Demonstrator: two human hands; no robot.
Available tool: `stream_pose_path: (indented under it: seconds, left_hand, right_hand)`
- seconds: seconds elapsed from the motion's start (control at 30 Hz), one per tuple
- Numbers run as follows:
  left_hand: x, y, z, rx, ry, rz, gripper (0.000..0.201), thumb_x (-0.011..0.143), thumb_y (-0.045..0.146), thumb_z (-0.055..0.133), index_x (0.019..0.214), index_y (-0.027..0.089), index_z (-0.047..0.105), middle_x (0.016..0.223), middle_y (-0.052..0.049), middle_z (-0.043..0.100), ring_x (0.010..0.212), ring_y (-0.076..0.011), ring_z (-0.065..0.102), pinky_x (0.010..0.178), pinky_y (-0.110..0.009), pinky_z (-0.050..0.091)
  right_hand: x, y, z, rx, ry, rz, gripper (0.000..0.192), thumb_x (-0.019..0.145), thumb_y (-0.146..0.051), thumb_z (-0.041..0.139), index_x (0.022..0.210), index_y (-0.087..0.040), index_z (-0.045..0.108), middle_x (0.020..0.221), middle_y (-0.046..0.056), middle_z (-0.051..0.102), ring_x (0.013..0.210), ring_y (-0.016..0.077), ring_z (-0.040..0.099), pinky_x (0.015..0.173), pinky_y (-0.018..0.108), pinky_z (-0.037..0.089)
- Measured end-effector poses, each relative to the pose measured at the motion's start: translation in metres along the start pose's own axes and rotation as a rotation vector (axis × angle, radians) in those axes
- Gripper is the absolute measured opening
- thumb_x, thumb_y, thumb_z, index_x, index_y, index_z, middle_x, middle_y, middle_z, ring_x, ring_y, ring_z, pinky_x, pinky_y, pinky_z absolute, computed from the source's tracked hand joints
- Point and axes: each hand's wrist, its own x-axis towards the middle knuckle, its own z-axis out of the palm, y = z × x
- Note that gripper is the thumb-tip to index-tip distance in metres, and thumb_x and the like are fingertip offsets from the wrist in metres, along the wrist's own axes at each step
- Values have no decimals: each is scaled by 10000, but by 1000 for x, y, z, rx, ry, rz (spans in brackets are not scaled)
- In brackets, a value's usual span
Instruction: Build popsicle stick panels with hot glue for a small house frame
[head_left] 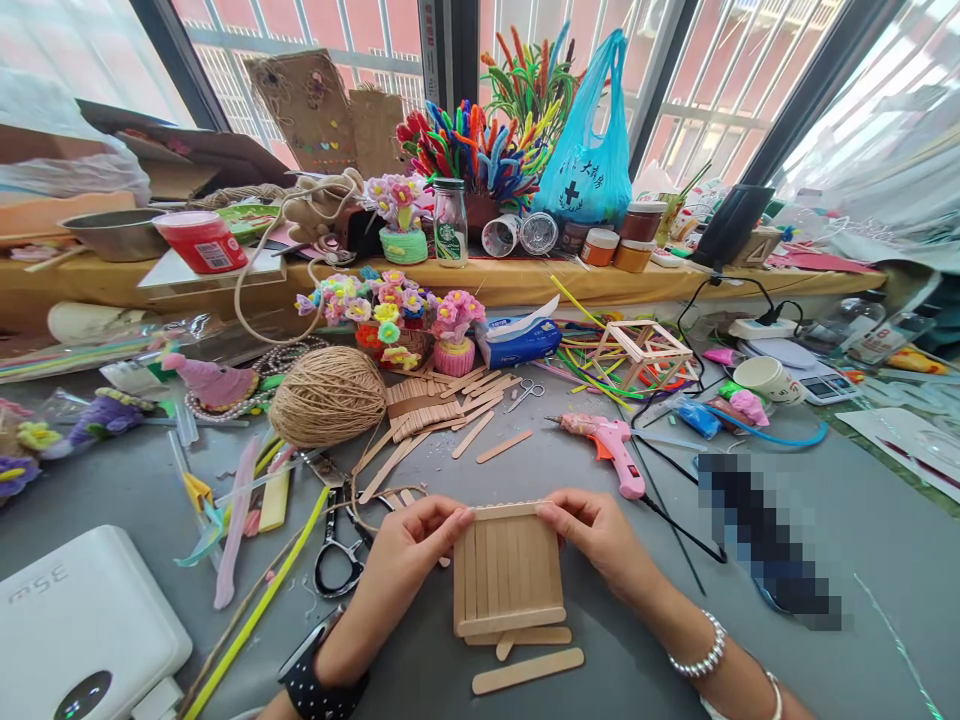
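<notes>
Head view is showing the left hand (411, 545) and right hand (600, 535) pinching the far corners of a nearly finished stick panel (507, 578) on the near bench (750, 660), loose sticks (527, 670) lying unattached beside it.

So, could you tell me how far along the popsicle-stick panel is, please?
Done: the stick panel has its slats side by side with a crossbar at the near edge. In hand: the left hand and right hand grip its far corners. Left: loose sticks lie unattached; the glue gun lies untouched.
</notes>
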Motion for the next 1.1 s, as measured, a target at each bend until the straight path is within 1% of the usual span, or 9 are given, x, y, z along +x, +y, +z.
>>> stream_pose_path:
  seconds: [0.23,0.3,0.43,0.5,0.57,0.67,0.8,1.0,1.1]
  left_hand:
    - [-2,-6,-2,35,-10,47,302,646,450,611,609,151,602,548,19,525,521,-102,446,479,-183,360]
    - [-2,-8,-3,43,5,72,300,648,452,608,606,155,601,544,18,522,517,-104,441,477,-185,354]
    - [-2,-8,-4,52,2,99,296,637,448,618,596,155,603,560,9,532,531,-107,444,480,-183,343]
    - [-2,-6,-4,45,-25,87,299,624,445,628,584,151,599,557,8,529,527,-105,441,475,-180,334]
    - [-3,-4,-3,35,-40,70,305,613,446,634,569,146,592,539,11,515,514,-101,432,466,-179,322]
    - [-3,-3,-3,24,-43,56,313,609,449,633,562,143,588,523,15,500,499,-93,413,460,-178,305]
    - [-3,-2,-2,10,-43,44,322,599,457,636,554,142,584,513,21,479,488,-84,388,457,-176,285]
    - [-4,-2,-2,2,-41,29,332,581,469,642,546,144,585,506,23,468,485,-84,375,456,-176,276]
    - [-4,-3,-3,-1,-39,31,329,587,467,642,557,144,591,521,18,484,499,-88,393,464,-176,287]
  right_hand:
    - [1,3,2,8,-1,-9,305,734,-430,553,633,-144,589,561,-25,503,523,84,453,490,201,390]
    - [2,4,0,-14,-1,-30,285,734,-428,555,698,-150,604,594,-15,531,544,94,480,502,207,403]
    - [-3,0,-7,-159,-2,-277,317,732,-383,577,994,-206,567,938,56,585,851,170,540,689,264,447]
    - [-8,-5,-10,-265,-15,-410,324,754,-385,546,1039,-230,545,1086,74,525,1000,199,481,797,309,420]
    - [-12,-9,-11,-356,-31,-464,318,768,-397,522,1045,-242,542,1148,76,476,1067,215,434,881,357,370]
    - [-16,-11,-11,-443,-72,-483,332,745,-390,556,1048,-254,540,1197,67,420,1117,229,386,938,392,309]
    - [-17,-10,-9,-485,-107,-482,330,724,-335,591,1042,-264,534,1215,57,390,1131,223,365,927,375,317]
    - [-16,-12,-9,-464,-78,-487,391,733,-305,584,1104,-252,475,1198,63,412,1130,207,360,954,365,285]
    - [-14,-14,-8,-418,-90,-458,411,738,-315,577,1122,-228,459,1150,66,453,1072,191,402,899,323,334]
